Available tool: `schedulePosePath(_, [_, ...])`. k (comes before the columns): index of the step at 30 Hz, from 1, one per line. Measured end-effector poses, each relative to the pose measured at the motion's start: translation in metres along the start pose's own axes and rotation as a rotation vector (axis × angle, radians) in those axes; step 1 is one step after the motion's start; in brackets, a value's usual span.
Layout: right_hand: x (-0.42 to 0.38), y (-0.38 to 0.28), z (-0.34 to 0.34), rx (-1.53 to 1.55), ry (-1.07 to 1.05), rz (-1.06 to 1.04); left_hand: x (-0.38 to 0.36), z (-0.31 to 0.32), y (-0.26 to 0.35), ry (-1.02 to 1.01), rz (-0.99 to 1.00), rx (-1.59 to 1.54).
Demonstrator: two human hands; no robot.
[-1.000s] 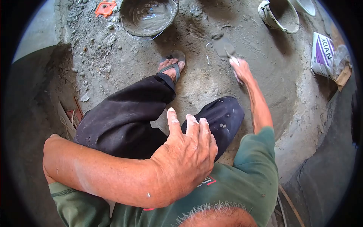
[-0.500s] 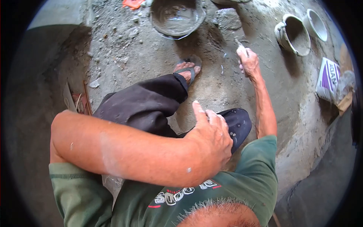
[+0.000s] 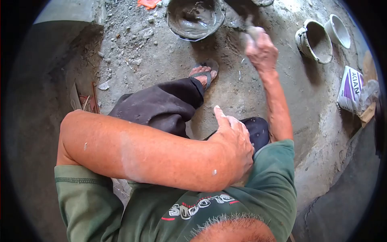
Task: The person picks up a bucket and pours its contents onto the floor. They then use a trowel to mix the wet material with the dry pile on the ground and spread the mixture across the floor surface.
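Observation:
My right hand [image 3: 263, 51] is closed around the pale handle of a trowel [image 3: 250, 23], just right of a round basin [image 3: 172, 25] of wet grey mortar [image 3: 197, 18]. The trowel's blade is smeared by motion and hard to make out. My left arm crosses in front of my body. At its end, my left hand [image 3: 234, 139] lies above the dark-trousered knee [image 3: 258, 131] with fingers stretched out and thumb raised. It holds nothing, and whitish dust coats its fingertips.
Two pails, a grey-smeared bucket [image 3: 301, 42] and a white one [image 3: 336, 31], stand at the upper right. Below them is a white and purple bag [image 3: 350, 90] beside clear plastic. Gravel [image 3: 133, 44] covers the floor at upper left, with an orange scrap [image 3: 149, 3].
My right hand has swung up and left with the trowel, toward the basin. Its mortar-covered blade, plainly visible before, is now blurred. My left hand keeps its pose.

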State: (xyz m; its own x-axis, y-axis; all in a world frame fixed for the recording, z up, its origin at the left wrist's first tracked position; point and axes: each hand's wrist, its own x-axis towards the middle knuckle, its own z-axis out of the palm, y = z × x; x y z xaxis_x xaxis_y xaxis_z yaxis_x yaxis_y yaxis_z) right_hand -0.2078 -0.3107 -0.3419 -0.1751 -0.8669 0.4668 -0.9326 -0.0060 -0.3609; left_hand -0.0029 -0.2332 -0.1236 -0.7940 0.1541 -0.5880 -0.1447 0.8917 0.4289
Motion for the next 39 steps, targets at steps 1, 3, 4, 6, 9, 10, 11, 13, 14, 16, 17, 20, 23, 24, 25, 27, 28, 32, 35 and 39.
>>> schedulePosePath(1, [-0.012,0.016,-0.011,-0.024,0.018,0.019,-0.004,0.003,-0.002,0.066,0.001,0.0])
schedulePosePath(3, [-0.068,0.073,-0.027,-0.076,-0.14,0.164,-0.01,0.004,-0.006,0.134,0.024,-0.002])
schedulePosePath(4, [-0.111,0.099,-0.021,-0.091,-0.31,0.29,-0.012,0.001,-0.008,0.106,0.013,0.011])
schedulePosePath(6, [-0.15,0.089,-0.026,0.062,-0.524,0.419,-0.017,0.002,-0.01,0.109,0.013,0.017])
schedulePosePath(9, [-0.173,0.071,0.004,0.175,-0.819,0.269,-0.018,0.006,-0.011,0.154,0.035,0.04])
schedulePosePath(10, [-0.164,0.06,0.014,0.162,-0.872,0.235,-0.018,0.007,-0.011,0.15,0.04,0.046])
schedulePosePath(11, [-0.151,0.052,0.022,0.149,-0.925,0.201,-0.019,0.007,-0.012,0.171,0.035,0.054])
schedulePosePath(13, [-0.13,0.057,0.044,0.096,-0.955,0.23,-0.019,0.007,-0.012,0.187,0.035,0.068])
schedulePosePath(14, [-0.124,0.061,0.051,0.04,-0.992,0.254,-0.02,0.007,-0.011,0.18,0.029,0.066])
schedulePosePath(16, [-0.118,0.072,0.05,0.004,-0.945,0.23,-0.02,0.006,-0.016,0.179,0.022,0.067])
schedulePosePath(17, [-0.121,0.079,0.047,-0.029,-0.911,0.204,-0.021,0.007,-0.016,0.178,0.023,0.067])
schedulePosePath(20, [-0.138,0.125,0.064,0.045,-0.721,0.393,-0.025,0.005,-0.019,0.179,0.019,0.068])
schedulePosePath(23, [-0.16,0.149,0.074,0.059,-0.564,0.227,-0.025,0.003,-0.017,0.157,0.031,0.03])
schedulePosePath(24, [-0.146,0.119,0.068,0.041,-0.733,0.289,-0.024,0.001,-0.018,0.151,0.023,0.015])
schedulePosePath(25, [-0.133,0.086,0.062,0.033,-0.905,0.355,-0.023,0.001,-0.018,0.145,0.02,0.017])
schedulePosePath(27, [-0.126,0.058,0.063,0.017,-0.945,0.126,-0.02,0.001,-0.019,0.162,0.02,0.041])
schedulePosePath(28, [-0.127,0.066,0.072,0.013,-0.945,0.128,-0.019,-0.001,-0.019,0.161,0.018,0.046])
schedulePosePath(32, [-0.102,0.106,0.061,0.048,-0.882,0.521,-0.019,-0.001,-0.015,0.114,0.035,0.034])
schedulePosePath(35, [-0.111,0.115,0.061,-0.099,-0.818,0.097,-0.018,-0.003,-0.016,0.13,0.041,0.034])
schedulePosePath(39, [-0.113,0.06,0.068,-0.06,-0.931,0.259,-0.012,-0.005,-0.017,0.15,0.042,0.029])
